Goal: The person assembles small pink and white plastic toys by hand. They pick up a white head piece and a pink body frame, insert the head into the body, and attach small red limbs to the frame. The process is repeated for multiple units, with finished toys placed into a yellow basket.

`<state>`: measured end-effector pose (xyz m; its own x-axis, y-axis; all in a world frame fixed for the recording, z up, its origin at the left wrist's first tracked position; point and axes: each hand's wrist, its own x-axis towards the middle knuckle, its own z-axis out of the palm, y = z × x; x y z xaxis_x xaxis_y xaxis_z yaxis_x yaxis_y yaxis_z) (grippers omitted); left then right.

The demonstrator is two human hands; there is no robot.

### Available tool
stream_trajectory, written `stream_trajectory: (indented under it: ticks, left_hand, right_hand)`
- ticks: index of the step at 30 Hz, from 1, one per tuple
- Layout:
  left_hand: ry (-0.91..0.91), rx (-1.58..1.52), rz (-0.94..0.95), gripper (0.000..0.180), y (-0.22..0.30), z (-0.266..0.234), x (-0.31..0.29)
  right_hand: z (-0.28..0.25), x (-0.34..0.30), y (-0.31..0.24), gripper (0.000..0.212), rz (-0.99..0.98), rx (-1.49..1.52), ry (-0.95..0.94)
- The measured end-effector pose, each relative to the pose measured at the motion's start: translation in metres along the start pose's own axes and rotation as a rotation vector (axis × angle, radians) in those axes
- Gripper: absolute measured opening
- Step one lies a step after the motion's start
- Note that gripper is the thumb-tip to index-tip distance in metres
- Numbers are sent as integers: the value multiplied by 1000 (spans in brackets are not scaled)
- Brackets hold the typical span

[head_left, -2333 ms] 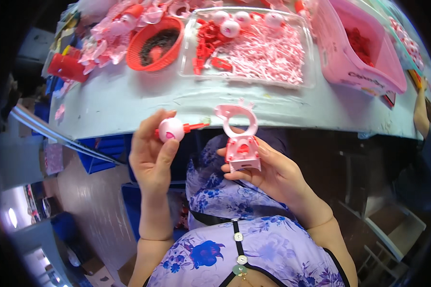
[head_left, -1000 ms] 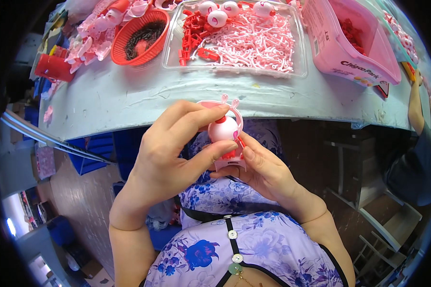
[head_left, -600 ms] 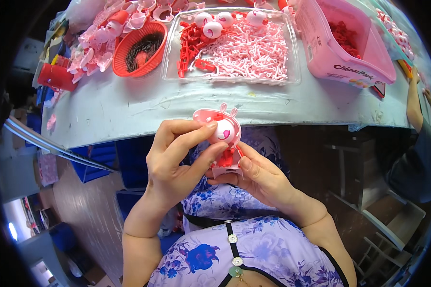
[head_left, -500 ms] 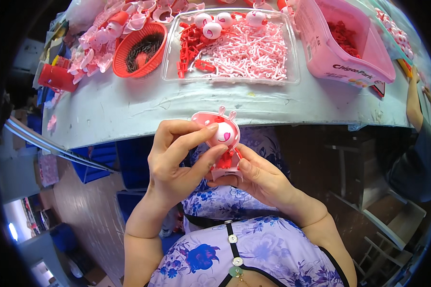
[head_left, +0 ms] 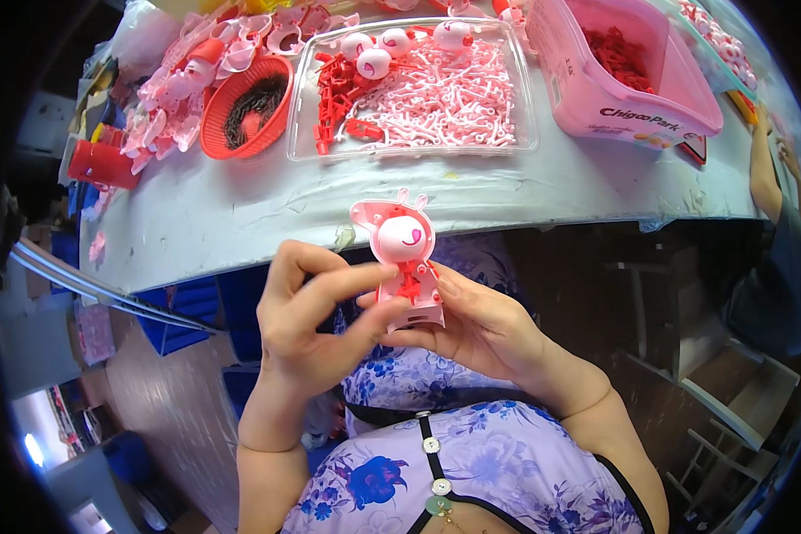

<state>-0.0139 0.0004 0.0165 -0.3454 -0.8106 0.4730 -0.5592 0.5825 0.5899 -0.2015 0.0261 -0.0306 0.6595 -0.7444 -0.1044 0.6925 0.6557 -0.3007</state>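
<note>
A pink pig-shaped toy shell (head_left: 365, 214) with small ears stands upright before me, its hollow side toward me. A white ball (head_left: 400, 238) with a pink mark sits in its head, and a red inner piece (head_left: 408, 281) lies in the body below. My right hand (head_left: 494, 325) grips the lower body from the right, thumb along the edge and fingers behind. My left hand (head_left: 307, 320) is at the shell's left side, index finger and thumb apart near the red piece; whether they touch it I cannot tell.
On the table (head_left: 240, 222) stand a clear tray (head_left: 423, 153) of red and pink parts with several white balls, a red basket (head_left: 212, 133) of dark screws, and a pink tub (head_left: 632, 125) of red pieces. Pink shells (head_left: 165, 125) pile up at left. Another person's arm (head_left: 764, 173) shows at right.
My left fingers have come off the white ball and moved down beside the body, opening apart. The toy has shifted slightly up and left, still in my right hand.
</note>
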Motion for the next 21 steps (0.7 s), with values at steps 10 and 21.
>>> stream_trajectory:
  ticks: [10, 21]
  left_hand:
    - [-133, -54, -63, 18, -2, 13, -2]
    - [-184, -118, -83, 23, 14, 14, 20]
  right_hand:
    - [-3, 3, 7, 50, -59, -12, 44]
    - [2, -10, -8, 48, -112, 2, 56]
